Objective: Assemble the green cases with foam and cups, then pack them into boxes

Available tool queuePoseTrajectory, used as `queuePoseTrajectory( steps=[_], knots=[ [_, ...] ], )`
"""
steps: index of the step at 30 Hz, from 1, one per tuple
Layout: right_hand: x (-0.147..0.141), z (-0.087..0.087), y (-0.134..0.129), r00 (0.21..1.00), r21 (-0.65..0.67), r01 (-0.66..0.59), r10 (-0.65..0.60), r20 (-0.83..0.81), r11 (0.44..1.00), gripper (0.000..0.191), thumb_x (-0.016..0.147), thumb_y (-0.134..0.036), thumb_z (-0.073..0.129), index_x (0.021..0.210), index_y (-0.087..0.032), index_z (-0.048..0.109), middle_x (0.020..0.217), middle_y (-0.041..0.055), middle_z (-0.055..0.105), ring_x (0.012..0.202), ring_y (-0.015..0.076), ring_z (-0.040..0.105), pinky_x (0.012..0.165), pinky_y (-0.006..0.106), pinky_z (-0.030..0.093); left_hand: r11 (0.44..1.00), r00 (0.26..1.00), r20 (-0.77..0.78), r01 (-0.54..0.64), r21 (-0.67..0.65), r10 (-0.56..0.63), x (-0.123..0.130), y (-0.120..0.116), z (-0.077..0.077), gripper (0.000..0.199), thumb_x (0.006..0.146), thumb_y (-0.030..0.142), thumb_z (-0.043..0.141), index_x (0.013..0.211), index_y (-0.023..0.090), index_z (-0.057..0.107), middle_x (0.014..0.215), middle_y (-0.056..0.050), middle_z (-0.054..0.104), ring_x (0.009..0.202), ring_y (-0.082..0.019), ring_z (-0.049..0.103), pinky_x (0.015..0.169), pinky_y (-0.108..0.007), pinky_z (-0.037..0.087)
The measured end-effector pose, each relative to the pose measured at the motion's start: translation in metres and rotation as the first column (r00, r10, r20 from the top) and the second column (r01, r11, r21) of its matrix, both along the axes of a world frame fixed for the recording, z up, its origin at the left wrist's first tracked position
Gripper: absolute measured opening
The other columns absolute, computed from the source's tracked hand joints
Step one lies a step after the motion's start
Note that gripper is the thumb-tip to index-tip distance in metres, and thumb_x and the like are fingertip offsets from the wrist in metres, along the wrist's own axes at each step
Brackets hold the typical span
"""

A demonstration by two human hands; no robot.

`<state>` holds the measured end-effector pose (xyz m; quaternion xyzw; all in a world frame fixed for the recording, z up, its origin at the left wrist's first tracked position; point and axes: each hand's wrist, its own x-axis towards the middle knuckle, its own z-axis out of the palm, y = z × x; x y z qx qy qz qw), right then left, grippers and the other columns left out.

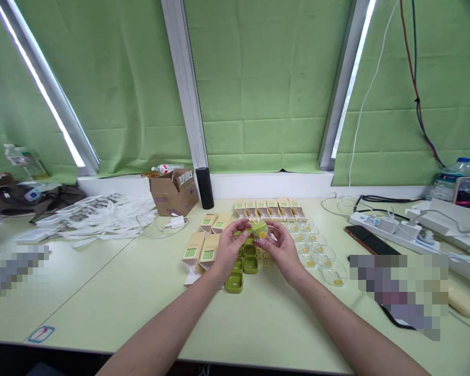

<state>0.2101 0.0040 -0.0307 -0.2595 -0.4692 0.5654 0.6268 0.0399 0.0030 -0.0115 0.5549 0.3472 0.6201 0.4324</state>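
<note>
Green-topped clear plastic container [261, 230], one: between left fingers [239, 224], half-curled, contact unclear, and right fingers [274, 225], closed on it.

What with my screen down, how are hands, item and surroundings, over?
Right hand holding green-and-clear container. Left hand at its side, contact unclear. Green cups close by; nothing visibly blocking.

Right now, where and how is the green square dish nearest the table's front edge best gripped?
I'd probably pinch the green dish by its left and right walls, coming from the near side: it sits hollow side up, and other green dishes stand close behind it.
</note>
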Motion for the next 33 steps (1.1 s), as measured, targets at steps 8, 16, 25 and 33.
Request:
queuePoseTrajectory(
  steps=[8, 16, 25, 33],
  knots=[
    [0.0022, 0.0034, -0.0045, 0.998, 0.034, 0.024, -0.026, 0.049, 0.999, 0.066, 0.074, -0.038, 0.096, 0.131, -0.034, 0.062, 0.108, -0.0001, 0.067, 0.089, 0.0186, 0.074, 0.086, 0.037, 0.065, 0.986, 0.964, -0.265, 0.010, 0.164, 0.035, 0.0051, -0.0036, -0.0038, 0.044, 0.087, 0.029, 0.082, 0.129, 0.024, 0.068, 0.132, -0.011, 0.070, 0.123, -0.026, 0.065, 0.101, -0.039, 0.055],
    [0.0031, 0.0052, -0.0008, 0.998, 0.043, 0.022, -0.024, 0.062, 0.999, 0.061, 0.072, -0.037, 0.097, 0.123, -0.031, 0.066, 0.104, 0.0001, 0.071, 0.082, 0.0188, 0.076, 0.082, 0.036, 0.065, 0.984, 0.938, -0.335, -0.026, 0.177, 0.085, 0.0074, -0.0015, -0.0068, 0.043, 0.091, 0.033, 0.081, 0.132, 0.026, 0.069, 0.131, -0.009, 0.070, 0.121, -0.024, 0.064, 0.101, -0.037, 0.056],
    [0.0013, 0.0085, -0.0051, 1.000, 0.069, -0.013, 0.012, 0.026, 0.998, 0.070, 0.071, -0.034, 0.098, 0.132, -0.033, 0.066, 0.118, 0.0038, 0.073, 0.096, 0.0236, 0.078, 0.093, 0.043, 0.066, 0.979, 0.927, -0.350, -0.068, 0.190, 0.132, 0.0064, 0.0004, -0.0082, 0.043, 0.092, 0.025, 0.075, 0.135, 0.028, 0.068, 0.133, -0.008, 0.071, 0.124, -0.025, 0.065, 0.100, -0.038, 0.056],
    [-0.0046, 0.0038, -0.0048, 1.000, 0.091, 0.022, -0.023, 0.014, 0.996, 0.071, 0.072, -0.038, 0.097, 0.133, -0.032, 0.060, 0.114, 0.0043, 0.071, 0.094, 0.0224, 0.075, 0.079, 0.038, 0.066, 0.964, 0.913, -0.352, -0.129, 0.231, 0.206, 0.0053, 0.0003, -0.0086, 0.045, 0.092, 0.029, 0.077, 0.136, 0.028, 0.068, 0.134, -0.009, 0.072, 0.122, -0.026, 0.067, 0.099, -0.040, 0.057]
  ],
)
